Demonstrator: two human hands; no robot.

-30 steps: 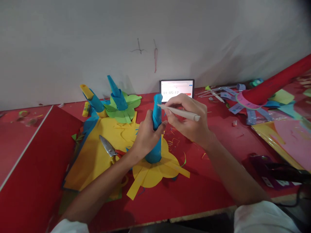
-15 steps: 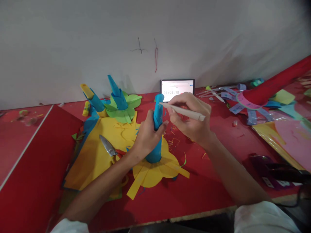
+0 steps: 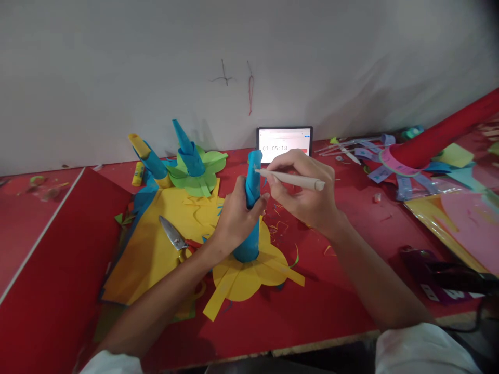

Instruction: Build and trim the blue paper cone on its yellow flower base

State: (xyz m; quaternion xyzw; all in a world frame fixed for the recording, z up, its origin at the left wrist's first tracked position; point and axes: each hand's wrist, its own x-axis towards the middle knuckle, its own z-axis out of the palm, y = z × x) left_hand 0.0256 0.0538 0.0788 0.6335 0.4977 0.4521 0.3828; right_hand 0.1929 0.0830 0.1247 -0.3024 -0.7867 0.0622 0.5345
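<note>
My left hand (image 3: 237,218) is wrapped round a blue rolled-paper tube (image 3: 254,176), which stands upright on a yellow petal-shaped paper base (image 3: 249,283). Strips of yellow paper stick out from that base. Between the thumb and fingers of my right hand (image 3: 307,189) is a pale pen-shaped stick (image 3: 296,179). Its thin tip meets the tube near the top, where whitish marks show. Scissors (image 3: 173,234) with red and yellow handles lie left of the tube on yellow paper sheets (image 3: 136,259), partly hidden by my left forearm.
Behind stand a blue tube on green petals (image 3: 189,161), another blue and yellow tube (image 3: 150,161) and a glue stick (image 3: 138,174). A tablet (image 3: 284,143) leans on the wall. A red board (image 3: 62,270) lies left; a red cone (image 3: 440,132) and plastic-wrapped paper (image 3: 463,218) are right.
The stick's tip has moved slightly down and left along the tube, and my right hand has shifted with it. My left hand keeps its hold, almost still.
</note>
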